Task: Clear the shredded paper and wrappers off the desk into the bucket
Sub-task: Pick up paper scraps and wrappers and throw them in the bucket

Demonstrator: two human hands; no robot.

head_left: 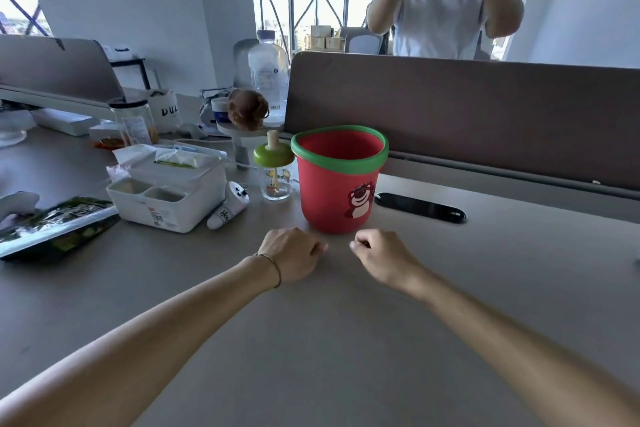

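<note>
Both forearms extended forward, hands close together, knuckles up.

Left hand [294,253]: fingers curled under, thin bracelet at the wrist, nothing visibly held. Right hand [379,253]: fingers likewise curled in, fingertips hidden beneath the palm. The two hands sit near each other, not touching.

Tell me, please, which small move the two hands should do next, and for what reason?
Probably reach the left hand toward the green wrapper at the desk's left. Both the left hand and the right hand rest curled before the red bucket, seemingly holding nothing, and no shredded paper shows on the desk near them.
</note>
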